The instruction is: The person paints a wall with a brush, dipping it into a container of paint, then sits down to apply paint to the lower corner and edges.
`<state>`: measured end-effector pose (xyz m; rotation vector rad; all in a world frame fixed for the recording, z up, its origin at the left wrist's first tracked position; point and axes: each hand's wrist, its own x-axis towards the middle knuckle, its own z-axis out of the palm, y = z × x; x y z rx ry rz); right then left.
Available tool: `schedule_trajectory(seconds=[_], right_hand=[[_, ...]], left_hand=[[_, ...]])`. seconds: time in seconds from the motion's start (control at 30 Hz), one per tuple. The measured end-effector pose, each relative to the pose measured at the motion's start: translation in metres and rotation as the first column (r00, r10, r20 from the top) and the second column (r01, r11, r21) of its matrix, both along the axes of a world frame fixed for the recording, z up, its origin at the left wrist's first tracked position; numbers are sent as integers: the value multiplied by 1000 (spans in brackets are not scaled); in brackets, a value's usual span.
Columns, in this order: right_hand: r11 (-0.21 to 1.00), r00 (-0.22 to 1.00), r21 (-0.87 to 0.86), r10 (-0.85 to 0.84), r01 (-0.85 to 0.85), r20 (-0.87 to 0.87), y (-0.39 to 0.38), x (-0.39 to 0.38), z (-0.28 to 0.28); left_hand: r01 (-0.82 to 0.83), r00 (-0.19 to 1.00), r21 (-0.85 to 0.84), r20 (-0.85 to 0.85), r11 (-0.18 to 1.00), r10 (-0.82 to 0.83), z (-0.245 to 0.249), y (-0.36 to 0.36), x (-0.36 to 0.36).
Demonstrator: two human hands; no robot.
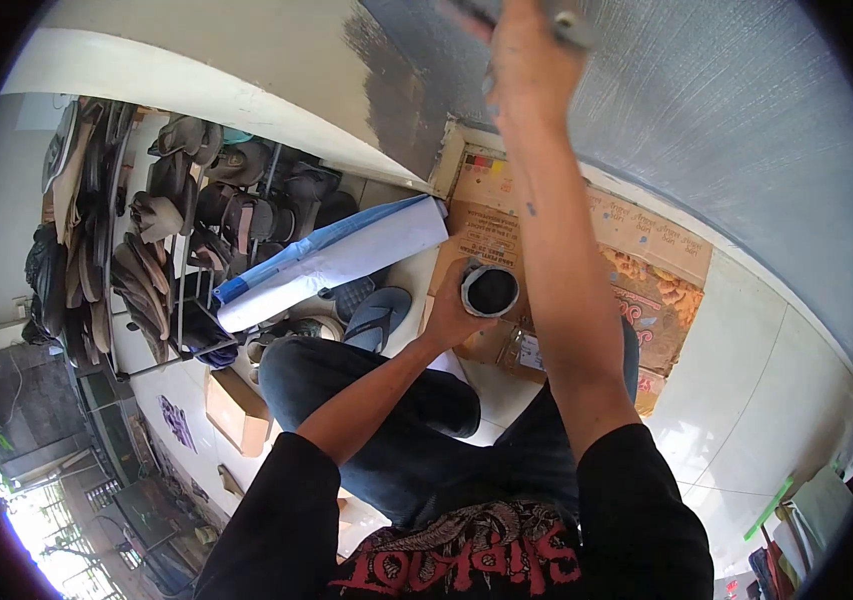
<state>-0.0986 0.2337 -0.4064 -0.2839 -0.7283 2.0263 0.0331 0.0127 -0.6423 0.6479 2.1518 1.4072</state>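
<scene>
My left hand is wrapped round a small paint cup with a grey-smeared rim. Dark paint fills its inside. At the top of the view, my right hand is closed round a paintbrush, its handle end showing a hole; the bristles are blurred or out of view. That hand is raised in front of the wall, which carries streaky grey paint. Left of it, a ragged dark paint edge meets a beige wall surface. Grey specks mark my right wrist and forearm.
Flattened cardboard covers the floor along the wall. A rolled white and blue sheet lies to the left, near a flip-flop. Further left stands a rack of shoes. A small cardboard box sits beside my knee.
</scene>
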Motion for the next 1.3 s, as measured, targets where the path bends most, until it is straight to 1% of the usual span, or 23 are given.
schedule_trajectory(seconds=[0.07,0.13,0.2,0.27,0.3,0.37,0.4,0.43,0.5,0.53,0.57,0.63,0.7,0.77,0.83,0.87,0.9,0.97,1.03,1.13,1.2,1.27,1.3], right_hand=[[999,981,-44,29,-21,191,-5,-15,-49],[997,983,-38,69,-63,172,-13,-28,-119],[993,909,-117,67,-20,411,-19,-18,-157],[998,834,-42,-8,38,552,-18,3,-174],[998,834,-44,-8,39,552,-15,8,-185],[988,828,39,-147,150,540,-7,15,-206],[988,830,43,-147,148,537,-4,17,-202],[995,835,74,-100,71,541,-2,18,-199],[995,852,97,-57,7,520,-7,12,-181],[996,867,86,-61,21,494,-18,7,-141],[995,906,65,40,-74,422,-19,-1,-111],[983,944,172,-4,-56,331,-19,-33,-63],[979,960,204,-47,-11,277,-14,-39,2],[989,968,124,49,-82,245,4,-27,70],[913,970,368,-224,176,90,22,-27,103],[913,971,368,-224,178,85,16,-24,108],[969,985,180,-162,170,-58,4,-16,115],[992,969,-9,-124,125,-214,-1,-21,107],[1000,997,-30,7,-9,-72,-1,-52,47],[983,976,-19,185,-184,115,-4,-44,-55],[987,949,-12,154,-157,275,-8,-39,-139],[989,908,60,100,-135,407,-9,-24,-169],[993,826,91,15,-80,563,-13,4,-150]], left_hand=[[-2,1000,-5,3,1000,2,0,-1,1],[-6,1000,7,-16,1000,6,1,-1,0],[-1,999,0,-32,1000,1,-2,-3,1],[11,999,-11,-43,1000,-12,-1,-5,1],[17,999,-25,-50,1000,-18,1,-5,1],[23,998,-34,-57,999,-25,2,-4,2],[13,998,-36,-65,999,-15,1,-4,3],[1,997,-37,-74,999,-4,1,-4,3],[1,997,-24,-76,1000,-3,3,-2,2],[7,997,-18,-74,1000,-9,6,-2,2],[9,997,-19,-78,1000,-10,7,-2,2],[4,998,-6,-63,1000,-4,7,1,1],[2,999,28,-50,1000,-1,0,0,-1],[-3,999,64,-33,998,5,-5,1,1],[-8,998,27,-59,1000,9,-2,0,0],[-8,998,28,-64,1000,9,1,0,-1],[-1,999,29,-54,1000,2,6,2,-1],[8,999,31,-48,999,-6,10,4,0],[-15,1000,31,-18,999,16,3,2,1],[-14,999,21,-43,1000,15,7,0,5],[-19,997,15,-68,1000,20,12,0,5],[-19,996,9,-88,1000,20,11,-1,5],[-8,996,14,-88,1000,9,10,-1,5]])
